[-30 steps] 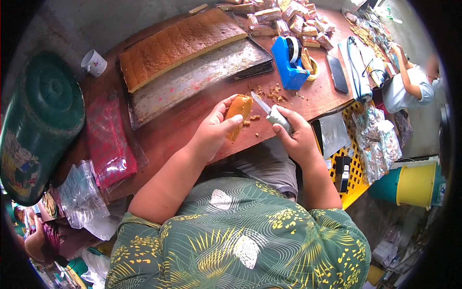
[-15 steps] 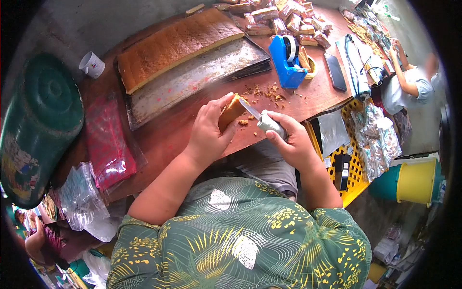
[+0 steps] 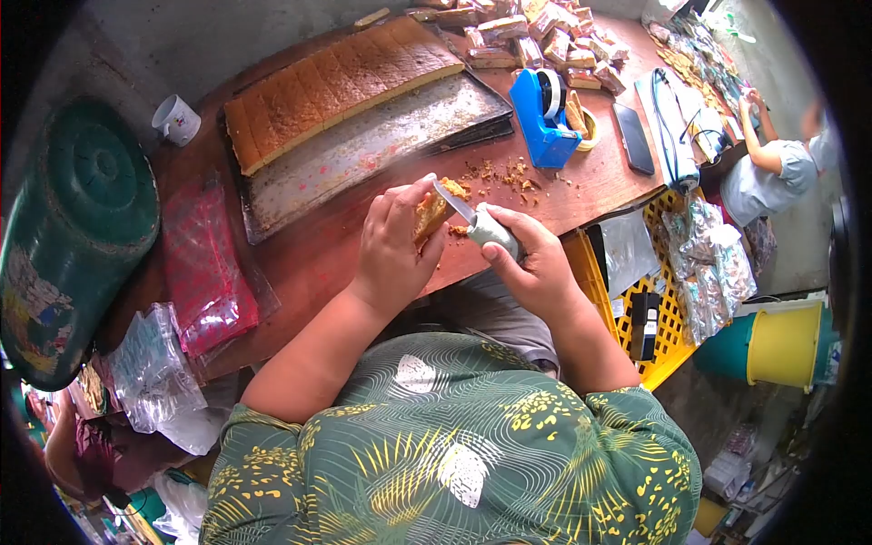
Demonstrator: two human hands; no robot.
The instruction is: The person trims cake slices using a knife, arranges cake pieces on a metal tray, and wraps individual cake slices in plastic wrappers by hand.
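A slice of cake (image 3: 431, 214) stands in the grip of my left hand (image 3: 392, 238), fingers on its far side and thumb on the near side. My right hand (image 3: 529, 254) is closed round the pale wrapped handle of a knife (image 3: 457, 202). The blade lies against the slice's right edge, and a crumbly shaving (image 3: 456, 189) shows just beyond it. Loose crumbs (image 3: 514, 176) are scattered on the wooden table (image 3: 599, 195). Behind my hands, a large brown-topped cake (image 3: 336, 86), scored into strips, rests on a metal baking tray (image 3: 363, 150).
A blue tape dispenser (image 3: 543, 127), a phone (image 3: 633, 136) and a pile of wrapped cake slices (image 3: 554, 41) are farther back. At left are a mug (image 3: 176, 121), red plastic bags (image 3: 207, 263) and a green bin (image 3: 82, 236). A yellow crate (image 3: 668, 341) adjoins my right; another person (image 3: 772, 177) works beyond.
My right hand has moved left with the knife, bringing its blade across the slice's edge. The slice has turned in my left hand, and a crumbly shaving now shows beside the blade.
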